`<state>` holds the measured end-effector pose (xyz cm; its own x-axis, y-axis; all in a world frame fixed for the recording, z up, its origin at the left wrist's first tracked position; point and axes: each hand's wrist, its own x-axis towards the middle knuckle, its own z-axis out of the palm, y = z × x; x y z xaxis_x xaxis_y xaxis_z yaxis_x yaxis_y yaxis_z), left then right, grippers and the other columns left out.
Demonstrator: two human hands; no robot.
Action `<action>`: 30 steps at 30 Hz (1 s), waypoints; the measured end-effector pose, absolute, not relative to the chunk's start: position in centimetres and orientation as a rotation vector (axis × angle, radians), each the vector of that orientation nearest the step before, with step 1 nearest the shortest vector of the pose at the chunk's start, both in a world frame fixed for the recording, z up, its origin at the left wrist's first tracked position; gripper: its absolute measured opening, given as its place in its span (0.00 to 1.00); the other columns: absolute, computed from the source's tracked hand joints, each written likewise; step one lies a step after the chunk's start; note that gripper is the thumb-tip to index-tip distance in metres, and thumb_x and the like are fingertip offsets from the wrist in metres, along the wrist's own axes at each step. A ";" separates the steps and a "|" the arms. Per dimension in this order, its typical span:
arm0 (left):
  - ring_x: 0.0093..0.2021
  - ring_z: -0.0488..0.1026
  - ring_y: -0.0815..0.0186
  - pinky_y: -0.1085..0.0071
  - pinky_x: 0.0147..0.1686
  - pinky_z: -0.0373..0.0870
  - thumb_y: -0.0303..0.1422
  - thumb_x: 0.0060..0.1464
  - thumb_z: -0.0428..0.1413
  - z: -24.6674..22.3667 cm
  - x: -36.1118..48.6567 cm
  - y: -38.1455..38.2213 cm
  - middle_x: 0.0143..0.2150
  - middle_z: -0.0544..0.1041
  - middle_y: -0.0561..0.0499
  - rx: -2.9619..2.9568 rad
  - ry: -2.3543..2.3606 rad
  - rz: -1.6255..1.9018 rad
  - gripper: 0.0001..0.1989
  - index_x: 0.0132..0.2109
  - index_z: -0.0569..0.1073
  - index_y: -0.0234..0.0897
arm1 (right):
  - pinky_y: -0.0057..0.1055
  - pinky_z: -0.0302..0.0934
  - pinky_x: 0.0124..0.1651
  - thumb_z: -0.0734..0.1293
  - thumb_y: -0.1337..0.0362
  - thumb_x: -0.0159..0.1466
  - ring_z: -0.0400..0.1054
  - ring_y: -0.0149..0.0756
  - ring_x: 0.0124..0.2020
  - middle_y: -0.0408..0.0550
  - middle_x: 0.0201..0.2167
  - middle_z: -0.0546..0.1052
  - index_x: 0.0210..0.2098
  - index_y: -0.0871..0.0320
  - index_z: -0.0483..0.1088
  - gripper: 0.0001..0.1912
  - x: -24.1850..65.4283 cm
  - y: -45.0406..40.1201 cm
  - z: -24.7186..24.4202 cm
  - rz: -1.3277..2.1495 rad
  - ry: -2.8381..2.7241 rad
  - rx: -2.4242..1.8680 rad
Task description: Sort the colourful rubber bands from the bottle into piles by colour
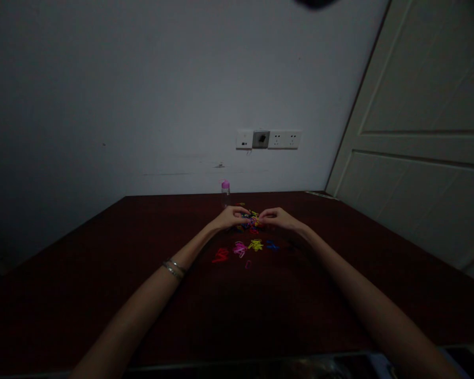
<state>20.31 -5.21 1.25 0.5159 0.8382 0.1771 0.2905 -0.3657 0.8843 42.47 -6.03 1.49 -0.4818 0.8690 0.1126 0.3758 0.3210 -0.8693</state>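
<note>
Four clip piles (pixel 256 245) lie before the fingers (pixel 266 219); left hand (pixel 229 216) and right hand (pixel 280 217) flank a mixed heap (pixel 253 222); we cannot tell their grip.

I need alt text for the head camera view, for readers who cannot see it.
A person's left hand and right hand touch a mixed pile of colourful clips on a dark red table. Nearer the camera lie a red group, pink group, yellow group and blue group; a clear bottle with a pink cap stands behind.
</note>
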 end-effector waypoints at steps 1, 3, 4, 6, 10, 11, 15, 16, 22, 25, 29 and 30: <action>0.24 0.64 0.73 0.76 0.25 0.58 0.37 0.39 0.60 1.3 20.7 -5.4 0.26 0.72 0.51 1.907 0.895 0.775 0.23 0.43 0.73 0.29 | 0.24 0.52 0.23 0.67 0.54 0.49 0.60 0.26 0.21 0.44 0.24 0.72 0.32 0.61 0.71 0.17 42.3 -6.2 1.5 1.108 -2.007 -1.085; 0.25 0.64 0.73 0.76 0.26 0.58 0.37 0.39 0.60 1.2 21.3 -5.7 0.28 0.73 0.50 1.909 0.848 0.737 0.21 0.42 0.73 0.29 | 0.24 0.52 0.23 0.68 0.54 0.49 0.59 0.25 0.21 0.43 0.24 0.72 0.31 0.61 0.71 0.17 42.0 -6.5 1.6 1.119 -2.012 -1.069; 0.25 0.64 0.74 0.76 0.25 0.57 0.37 0.40 0.60 1.2 21.4 -5.8 0.28 0.73 0.50 1.908 0.839 0.727 0.20 0.41 0.74 0.30 | 0.24 0.52 0.23 0.68 0.54 0.49 0.59 0.25 0.21 0.43 0.24 0.72 0.32 0.61 0.71 0.17 41.8 -6.6 1.7 1.120 -2.018 -1.064; 0.23 0.62 0.75 0.77 0.24 0.56 0.37 0.39 0.60 1.2 21.5 -5.8 0.26 0.72 0.51 1.898 0.842 0.717 0.18 0.38 0.75 0.29 | 0.23 0.53 0.23 0.67 0.55 0.49 0.59 0.25 0.21 0.43 0.24 0.72 0.32 0.61 0.72 0.17 41.6 -6.8 1.8 1.122 -2.039 -1.056; 0.21 0.59 0.76 0.77 0.22 0.53 0.36 0.40 0.60 1.4 21.3 -5.9 0.22 0.70 0.53 1.890 0.870 0.692 0.15 0.35 0.76 0.29 | 0.24 0.53 0.23 0.67 0.55 0.50 0.60 0.26 0.22 0.45 0.25 0.72 0.32 0.61 0.72 0.16 41.5 -6.8 1.7 1.124 -2.060 -1.044; 0.21 0.59 0.76 0.77 0.22 0.53 0.36 0.40 0.60 1.4 21.2 -5.9 0.23 0.70 0.52 1.894 0.872 0.691 0.15 0.35 0.76 0.29 | 0.24 0.54 0.24 0.67 0.56 0.50 0.60 0.27 0.23 0.45 0.26 0.72 0.32 0.61 0.72 0.15 41.6 -6.8 1.7 1.123 -2.058 -1.041; 0.22 0.60 0.75 0.76 0.23 0.54 0.37 0.42 0.59 1.5 20.7 -5.7 0.24 0.72 0.51 1.925 0.883 0.706 0.15 0.35 0.76 0.29 | 0.25 0.53 0.23 0.67 0.56 0.49 0.59 0.27 0.21 0.45 0.24 0.72 0.31 0.61 0.72 0.15 41.7 -6.7 1.7 1.104 -2.038 -1.073; 0.21 0.59 0.75 0.76 0.22 0.54 0.37 0.42 0.59 1.6 20.5 -5.5 0.24 0.71 0.51 1.939 0.896 0.712 0.15 0.35 0.76 0.29 | 0.25 0.53 0.23 0.67 0.56 0.49 0.59 0.27 0.21 0.45 0.23 0.72 0.31 0.61 0.72 0.15 41.7 -6.7 1.7 1.096 -2.037 -1.086; 0.19 0.55 0.76 0.75 0.20 0.48 0.39 0.42 0.58 2.6 18.8 -5.2 0.19 0.68 0.53 2.010 0.993 0.682 0.16 0.34 0.77 0.29 | 0.26 0.53 0.23 0.67 0.56 0.49 0.60 0.28 0.21 0.45 0.23 0.73 0.31 0.60 0.73 0.15 42.1 -6.6 1.8 1.068 -2.038 -1.123; 0.19 0.55 0.75 0.75 0.20 0.48 0.38 0.41 0.59 2.9 18.2 -5.3 0.18 0.68 0.52 2.019 0.990 0.568 0.15 0.33 0.78 0.30 | 0.26 0.55 0.26 0.68 0.58 0.49 0.62 0.28 0.23 0.46 0.24 0.73 0.30 0.60 0.73 0.12 42.4 -6.6 1.8 1.084 -2.074 -1.076; 0.22 0.61 0.73 0.75 0.23 0.54 0.35 0.38 0.61 2.5 18.0 -5.4 0.23 0.73 0.51 2.042 0.893 0.367 0.11 0.32 0.79 0.34 | 0.25 0.56 0.28 0.68 0.60 0.48 0.63 0.28 0.25 0.45 0.23 0.73 0.27 0.61 0.74 0.10 42.9 -6.6 1.4 1.167 -2.200 -1.016; 0.23 0.63 0.73 0.76 0.25 0.56 0.35 0.38 0.61 2.3 18.1 -5.4 0.24 0.75 0.51 2.043 0.869 0.326 0.11 0.31 0.79 0.35 | 0.25 0.56 0.28 0.68 0.60 0.49 0.62 0.28 0.24 0.44 0.23 0.73 0.27 0.62 0.74 0.11 43.0 -6.6 1.3 1.199 -2.231 -1.022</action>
